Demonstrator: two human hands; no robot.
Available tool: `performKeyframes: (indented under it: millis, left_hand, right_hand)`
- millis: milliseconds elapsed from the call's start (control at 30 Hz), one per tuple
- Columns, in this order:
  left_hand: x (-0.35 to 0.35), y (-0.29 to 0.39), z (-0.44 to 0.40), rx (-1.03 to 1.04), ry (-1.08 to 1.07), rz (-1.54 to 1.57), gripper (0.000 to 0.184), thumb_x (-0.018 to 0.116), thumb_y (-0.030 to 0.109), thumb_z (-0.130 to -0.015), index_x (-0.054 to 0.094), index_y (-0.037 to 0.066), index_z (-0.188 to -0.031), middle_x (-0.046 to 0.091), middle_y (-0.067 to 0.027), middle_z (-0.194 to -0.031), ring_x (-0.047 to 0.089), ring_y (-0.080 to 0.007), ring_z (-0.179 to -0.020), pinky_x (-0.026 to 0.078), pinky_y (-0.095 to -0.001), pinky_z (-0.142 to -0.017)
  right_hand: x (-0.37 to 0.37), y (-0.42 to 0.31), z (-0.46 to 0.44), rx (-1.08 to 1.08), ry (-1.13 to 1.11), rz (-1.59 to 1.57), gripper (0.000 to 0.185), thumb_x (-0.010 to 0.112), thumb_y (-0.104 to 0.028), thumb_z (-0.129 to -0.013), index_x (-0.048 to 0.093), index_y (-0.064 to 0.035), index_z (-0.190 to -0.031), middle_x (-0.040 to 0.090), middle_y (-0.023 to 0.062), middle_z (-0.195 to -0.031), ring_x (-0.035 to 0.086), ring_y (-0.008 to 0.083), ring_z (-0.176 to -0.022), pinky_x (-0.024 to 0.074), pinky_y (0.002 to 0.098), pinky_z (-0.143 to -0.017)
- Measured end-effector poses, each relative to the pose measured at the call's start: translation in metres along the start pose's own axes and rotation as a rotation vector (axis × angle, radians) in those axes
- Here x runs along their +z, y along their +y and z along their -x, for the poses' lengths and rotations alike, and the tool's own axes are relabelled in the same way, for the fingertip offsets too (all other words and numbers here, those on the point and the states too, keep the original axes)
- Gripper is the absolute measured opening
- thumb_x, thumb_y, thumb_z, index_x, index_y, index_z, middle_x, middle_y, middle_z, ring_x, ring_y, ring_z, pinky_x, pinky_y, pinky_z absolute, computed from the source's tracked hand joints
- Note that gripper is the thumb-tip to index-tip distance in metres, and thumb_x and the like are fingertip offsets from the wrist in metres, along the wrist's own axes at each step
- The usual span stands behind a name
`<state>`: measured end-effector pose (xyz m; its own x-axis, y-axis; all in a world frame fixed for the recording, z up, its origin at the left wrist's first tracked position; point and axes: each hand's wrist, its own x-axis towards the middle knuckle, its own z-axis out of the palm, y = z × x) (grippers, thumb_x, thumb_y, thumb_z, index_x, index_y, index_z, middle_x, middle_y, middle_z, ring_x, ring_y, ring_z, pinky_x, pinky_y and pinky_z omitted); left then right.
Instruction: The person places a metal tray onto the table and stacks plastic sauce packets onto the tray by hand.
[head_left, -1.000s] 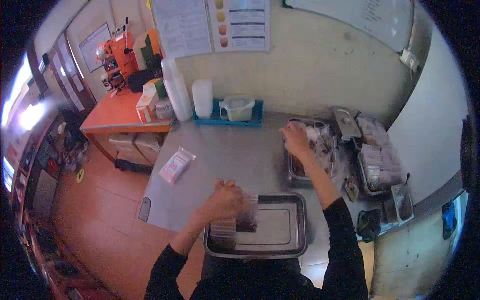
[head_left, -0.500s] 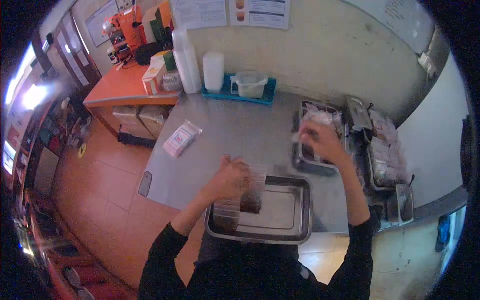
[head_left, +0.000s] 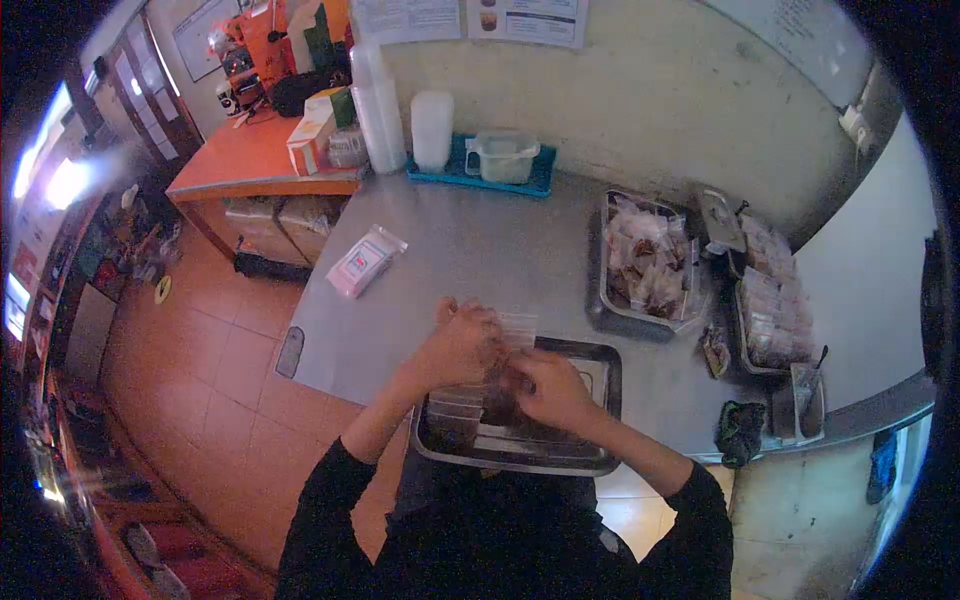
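Note:
My left hand (head_left: 460,345) is closed around clear zip bags, above the left side of a shallow metal tray (head_left: 614,405). One zip bag (head_left: 517,328) shows its striped top edge beside my fingers and has dark brown contents lower down. Another brown-filled zip bag (head_left: 455,420) hangs below my left hand over the tray's left end. My right hand (head_left: 553,388) is closed with bent fingers at the right side of the first bag. Whatever its fingertips hold is hidden between the hands.
Small clear packets fill a deeper metal tray (head_left: 603,300) at right; more packets (head_left: 775,325) are stacked beyond it. A pink-and-white plastic pack (head_left: 365,262) lies at left. At the back, a teal tray (head_left: 425,178) bears plastic containers. A dark cloth (head_left: 740,433) sits at the front edge.
My right hand has come from the packet tray at right to the zip bag by my left hand. The left hand still grips the bags in nearly the same place.

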<state>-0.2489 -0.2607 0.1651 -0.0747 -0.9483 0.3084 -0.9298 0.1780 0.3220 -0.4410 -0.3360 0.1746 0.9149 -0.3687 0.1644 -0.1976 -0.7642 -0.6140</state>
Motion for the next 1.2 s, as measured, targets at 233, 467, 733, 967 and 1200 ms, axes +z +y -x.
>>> performKeyframes:
  millis: [233,467,733,967,1200]
  left_hand:
    - [-0.01,0.008,0.001,0.0,0.03,0.091,0.028,0.073,0.029,-0.064,0.067,0.016,-0.088,0.056,-0.0041,-0.103,0.051,-0.0244,-0.101,0.029,-0.0478,-0.084]
    - [-0.016,0.022,0.006,0.024,0.12,0.093,0.028,0.072,0.027,-0.068,0.066,0.017,-0.094,0.054,-0.0054,-0.103,0.051,-0.0251,-0.1,0.03,-0.0472,-0.085]
    - [-0.018,0.026,0.002,0.066,0.063,0.013,0.02,0.069,0.025,-0.073,0.068,0.015,-0.091,0.054,-0.005,-0.098,0.054,-0.0252,-0.094,0.033,-0.0442,-0.076]
    - [-0.012,0.019,0.001,0.01,0.0,0.038,0.018,0.07,0.024,-0.071,0.068,0.013,-0.085,0.052,-0.0042,-0.096,0.052,-0.0246,-0.095,0.031,-0.0448,-0.078]
    - [-0.015,0.023,0.003,-0.006,-0.028,-0.067,0.018,0.07,0.024,-0.067,0.063,0.012,-0.079,0.052,-0.0065,-0.096,0.05,-0.0259,-0.095,0.03,-0.0464,-0.083]
  right_hand:
    - [0.009,0.006,-0.005,-0.083,0.264,0.208,0.023,0.068,-0.014,-0.072,0.066,-0.0053,-0.093,0.06,0.013,-0.09,0.056,0.0318,-0.091,0.0416,0.0427,-0.083]
    - [0.011,0.012,-0.004,0.01,0.231,0.231,0.022,0.067,-0.015,-0.072,0.064,-0.0049,-0.091,0.06,0.0148,-0.095,0.055,0.0341,-0.094,0.0413,0.0452,-0.085]
    - [0.002,0.02,-0.003,-0.05,0.096,0.185,0.034,0.066,-0.022,-0.075,0.064,-0.0077,-0.106,0.063,0.0129,-0.105,0.053,0.036,-0.104,0.0395,0.0476,-0.092]
    - [-0.028,0.047,-0.023,-0.155,0.207,0.173,0.018,0.064,-0.015,-0.078,0.065,-0.0086,-0.094,0.062,0.0115,-0.096,0.055,0.0336,-0.093,0.0423,0.0454,-0.081]
    - [-0.147,0.196,-0.092,0.123,0.697,0.927,0.026,0.062,-0.014,-0.072,0.063,-0.0079,-0.098,0.056,0.0143,-0.116,0.054,0.0383,-0.103,0.0433,0.0498,-0.083]
